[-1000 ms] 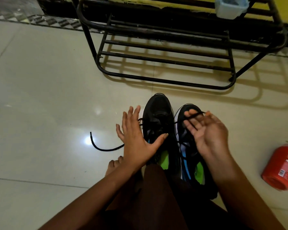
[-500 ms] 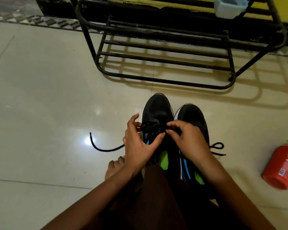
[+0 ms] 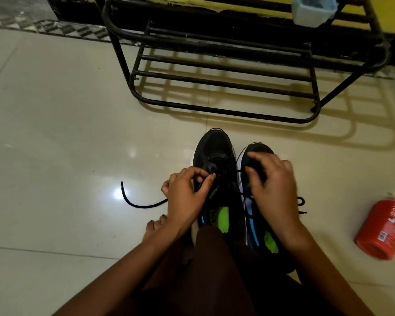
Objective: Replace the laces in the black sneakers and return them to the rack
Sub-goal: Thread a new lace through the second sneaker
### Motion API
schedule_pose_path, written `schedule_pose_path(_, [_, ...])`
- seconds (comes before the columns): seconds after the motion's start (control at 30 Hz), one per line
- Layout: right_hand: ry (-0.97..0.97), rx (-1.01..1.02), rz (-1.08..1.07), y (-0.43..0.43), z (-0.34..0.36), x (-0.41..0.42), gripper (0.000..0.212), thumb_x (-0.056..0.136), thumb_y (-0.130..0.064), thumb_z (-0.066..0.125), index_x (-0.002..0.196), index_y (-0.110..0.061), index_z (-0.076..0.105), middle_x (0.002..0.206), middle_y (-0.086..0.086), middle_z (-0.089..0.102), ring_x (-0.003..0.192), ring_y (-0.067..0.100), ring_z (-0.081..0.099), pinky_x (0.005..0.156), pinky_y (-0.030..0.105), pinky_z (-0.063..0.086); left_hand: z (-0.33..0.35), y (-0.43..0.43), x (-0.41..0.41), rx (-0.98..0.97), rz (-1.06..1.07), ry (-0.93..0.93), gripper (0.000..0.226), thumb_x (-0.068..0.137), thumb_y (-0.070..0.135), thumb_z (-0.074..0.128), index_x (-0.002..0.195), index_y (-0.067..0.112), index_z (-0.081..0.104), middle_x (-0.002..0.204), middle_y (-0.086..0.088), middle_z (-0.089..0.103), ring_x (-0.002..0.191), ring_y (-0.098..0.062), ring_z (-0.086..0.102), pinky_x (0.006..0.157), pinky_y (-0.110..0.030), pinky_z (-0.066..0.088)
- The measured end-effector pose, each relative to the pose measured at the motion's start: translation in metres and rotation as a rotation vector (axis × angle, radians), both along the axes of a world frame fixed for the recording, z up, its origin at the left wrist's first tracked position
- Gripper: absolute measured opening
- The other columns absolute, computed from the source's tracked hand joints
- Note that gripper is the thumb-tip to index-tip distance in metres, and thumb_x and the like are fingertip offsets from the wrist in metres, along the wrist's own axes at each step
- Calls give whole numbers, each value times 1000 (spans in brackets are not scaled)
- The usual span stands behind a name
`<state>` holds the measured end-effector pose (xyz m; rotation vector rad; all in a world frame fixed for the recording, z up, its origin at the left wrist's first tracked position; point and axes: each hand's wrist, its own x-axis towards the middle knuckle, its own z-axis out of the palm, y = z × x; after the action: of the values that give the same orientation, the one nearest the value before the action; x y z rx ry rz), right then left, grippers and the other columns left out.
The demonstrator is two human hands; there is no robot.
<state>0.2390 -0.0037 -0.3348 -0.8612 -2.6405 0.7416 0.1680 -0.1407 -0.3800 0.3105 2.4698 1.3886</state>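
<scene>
Nearest the camera: person's knee (image 3: 212, 258) in dark cloth at bottom ctr, both forearms reaching fwd over it. Toes of a bare foot (image 3: 154, 224) rest on the floor (image 3: 55, 133) just L of the knee.

L hand (image 3: 187, 195): fingers (image 3: 201, 173) curled, thumb and index tip pinched together on the black lace (image 3: 141, 204) at the eyelet area of the L sneaker (image 3: 217, 153). The free lace end trails out from under this hand, lying curved on the floor to the L.

R hand (image 3: 274, 188): motion-blurred, fingers (image 3: 258, 156) curled over the R sneaker (image 3: 260, 148). A taut lace section runs from the L sneaker's eyelets across to the R thumb; grip reads as a pinch on that section. Another black strand (image 3: 301, 201) lies looped on the floor just beside this hand's outer edge.

Both sneakers stand upright on the floor, side by side and touching, toes pointing away from the person, heels at the knee. Green insoles (image 3: 224, 215) and blue lining show in the openings.

R of the sneakers, well apart: red bottle (image 3: 383, 229) w/ white cap, lying on its side on the floor.

Beyond the toes: black tubular rack (image 3: 226, 86), barred bottom shelf bare, not touching the sneakers. A pale blue container (image 3: 314, 10) sits on the rack at upper R. Yellow wall (image 3: 392, 14) behind.
</scene>
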Motion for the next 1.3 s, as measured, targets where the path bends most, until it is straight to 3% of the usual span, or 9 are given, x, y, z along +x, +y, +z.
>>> schedule_pose_path(0.1, [-170, -15, 177, -12, -15, -8, 29, 90, -13, 56, 118, -17, 63, 116, 1, 62, 105, 18, 52, 83, 18, 34, 0, -1, -1, -56, -36, 55, 9, 88, 33, 60, 80, 32, 56, 87, 13, 59, 95, -9, 49, 84, -26, 19])
schedule_pose_path(0.3, [-172, -84, 81, -8, -15, -6, 15, 89, -9, 55, 93, -13, 69, 94, 6, 64, 81, 24, 61, 72, 32, 49, -1, -8, 3, 30, -10, 83, 11, 93, 22, 50, 83, 26, 50, 82, 12, 58, 85, 13, 46, 100, -38, 24])
schedule_pose_path(0.53, [-193, -118, 71, -8, -12, -6, 17, 91, -7, 54, 93, -11, 70, 94, 5, 65, 77, 15, 56, 68, 21, 41, 2, -10, 5, 42, 62, 42, 12, 93, 12, 53, 83, 19, 52, 75, 18, 55, 80, 22, 47, 106, -49, 22])
schedule_pose_path(0.7, [-186, -136, 54, -9, -7, -2, 28, 91, -4, 49, 105, -16, 70, 96, 6, 69, 82, 21, 65, 73, 27, 51, 6, -11, 5, 41, 48, 61, 6, 92, 20, 56, 86, 20, 56, 78, 19, 57, 84, 28, 42, 109, -44, 20])
schedule_pose_path(0.83, [-17, -265, -7, -10, 14, 2, 34, 92, -5, 51, 117, -28, 59, 79, -10, 67, 59, 4, 62, 57, 8, 46, 10, -13, -1, 48, -77, 289, 14, 90, 33, 56, 103, 37, 58, 99, 24, 60, 98, 11, 52, 109, -31, 8])
schedule_pose_path(0.9, [27, -462, 46, -15, 22, 0, 30, 92, -10, 53, 113, -31, 47, 82, -16, 68, 53, 1, 59, 56, 8, 45, 13, -10, -4, 43, -185, 471, 25, 87, 35, 55, 112, 36, 61, 106, 20, 61, 103, 4, 53, 107, -35, 12])
schedule_pose_path(1.0, [-34, -643, 146, -21, 26, -5, 30, 92, -9, 54, 100, -35, 42, 67, -5, 68, 51, 1, 57, 55, 13, 41, 18, -6, -7, 59, -286, 682, 22, 86, 28, 59, 106, 33, 66, 100, 14, 66, 98, -4, 56, 102, -43, 19])
schedule_pose_path(1.2, [-59, -781, 146, -17, 26, -3, 24, 89, -11, 59, 94, -34, 52, 80, -1, 72, 52, 9, 59, 48, 15, 41, 17, -14, -10, 45, -292, 745, 12, 85, 31, 58, 88, 30, 69, 87, 13, 69, 94, -6, 57, 98, -40, 21])
schedule_pose_path(1.3, [-28, -685, 171, -17, 25, -1, 17, 85, -14, 64, 85, -31, 65, 74, -5, 70, 67, 4, 65, 60, 10, 46, 20, -15, -8, -18, -284, 758, 13, 86, 31, 58, 85, 27, 70, 86, 13, 67, 91, -6, 56, 94, -37, 22])
